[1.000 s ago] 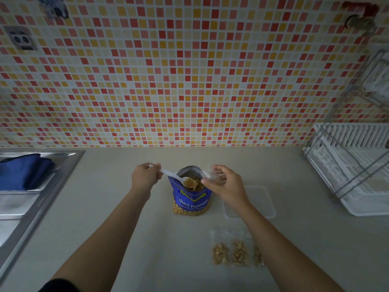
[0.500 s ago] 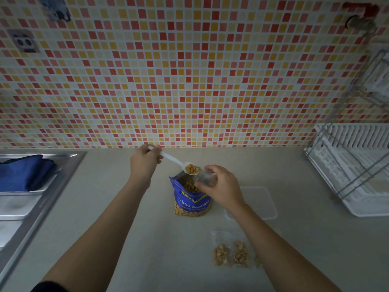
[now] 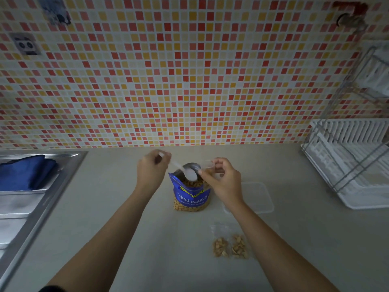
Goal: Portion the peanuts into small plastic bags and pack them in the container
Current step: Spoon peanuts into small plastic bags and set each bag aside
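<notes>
An open blue peanut bag stands upright in the middle of the counter, peanuts showing inside. My left hand grips the handle of a white plastic spoon, whose bowl is tipped over the bag's mouth with its pale back toward me. My right hand pinches a small clear plastic bag open just right of the spoon. A clear plastic container sits on the counter behind my right wrist. Filled small peanut bags lie near my right forearm.
A steel sink with a blue cloth is at the left. A white dish rack stands at the right. The tiled wall runs behind the counter.
The spoon carried peanuts up from the blue bag to the small bag, then tipped over; its bowl now shows its pale back. My right hand shifted slightly right.
</notes>
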### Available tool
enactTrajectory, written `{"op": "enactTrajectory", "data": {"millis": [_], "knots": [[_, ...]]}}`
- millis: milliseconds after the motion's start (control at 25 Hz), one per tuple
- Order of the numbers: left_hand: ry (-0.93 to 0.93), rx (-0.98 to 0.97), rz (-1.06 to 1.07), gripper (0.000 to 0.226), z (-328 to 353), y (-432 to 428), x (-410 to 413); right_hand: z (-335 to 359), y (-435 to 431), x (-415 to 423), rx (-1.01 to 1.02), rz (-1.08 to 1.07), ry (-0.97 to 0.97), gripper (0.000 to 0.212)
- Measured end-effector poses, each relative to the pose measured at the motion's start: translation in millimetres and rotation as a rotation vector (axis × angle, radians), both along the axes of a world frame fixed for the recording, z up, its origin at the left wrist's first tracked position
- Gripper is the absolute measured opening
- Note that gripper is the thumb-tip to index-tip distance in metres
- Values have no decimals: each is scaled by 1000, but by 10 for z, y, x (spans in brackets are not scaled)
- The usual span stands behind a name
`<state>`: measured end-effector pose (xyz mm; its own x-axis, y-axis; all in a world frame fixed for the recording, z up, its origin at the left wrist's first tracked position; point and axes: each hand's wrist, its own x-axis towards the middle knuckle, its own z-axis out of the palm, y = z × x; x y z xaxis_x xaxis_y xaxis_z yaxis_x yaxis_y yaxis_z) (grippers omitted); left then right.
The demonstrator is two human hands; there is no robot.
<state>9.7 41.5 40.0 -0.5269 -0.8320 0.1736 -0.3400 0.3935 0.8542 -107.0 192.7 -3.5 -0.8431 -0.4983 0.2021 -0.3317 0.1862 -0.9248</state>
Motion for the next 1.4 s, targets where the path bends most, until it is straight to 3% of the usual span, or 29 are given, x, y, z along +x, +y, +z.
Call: {"op": "enactTrajectory", "data": {"millis": [80,160,240,320,480,560,640,760,880,1040,1120,1240,1400], "knots": [[-193,43,-56,28,-272,27,-8,-8,74,29,-1,-5,-20,46],[-265,-5,-7,45,-409,91,33,-27,136,51,-21,-25,-58,43],[-114,-96,53,39,-420,235,94,-39,193,83,-42,-43,-78,38],[56,-89,-81,24,-450,471,174,-39,231,141,-61,-45,-86,35],[32,154,-381,34,-682,965,320,-90,307,319,-118,0,-140,34],[-12,188,-340,22,-953,1022,348,-220,377,404,-74,33,-175,37],[-56,351,-289,12,-1232,1045,424,-438,490,435,10,42,-203,39],[-211,558,-238,6,-1527,1188,573,-851,741,431,231,44,-99,32],[-408,400,-254,16,-1720,1279,620,-1223,990,504,517,142,217,33],[-628,-155,-285,35,-1778,1312,581,-1584,1122,618,697,232,593,34],[-538,-306,-362,37,-1847,1317,576,-1657,1113,612,748,267,622,41],[-485,-342,-497,38,-1875,1309,579,-1706,1128,577,800,305,606,55],[-442,-336,-509,46,-1835,1318,615,-1612,1142,564,767,323,630,38]]}}
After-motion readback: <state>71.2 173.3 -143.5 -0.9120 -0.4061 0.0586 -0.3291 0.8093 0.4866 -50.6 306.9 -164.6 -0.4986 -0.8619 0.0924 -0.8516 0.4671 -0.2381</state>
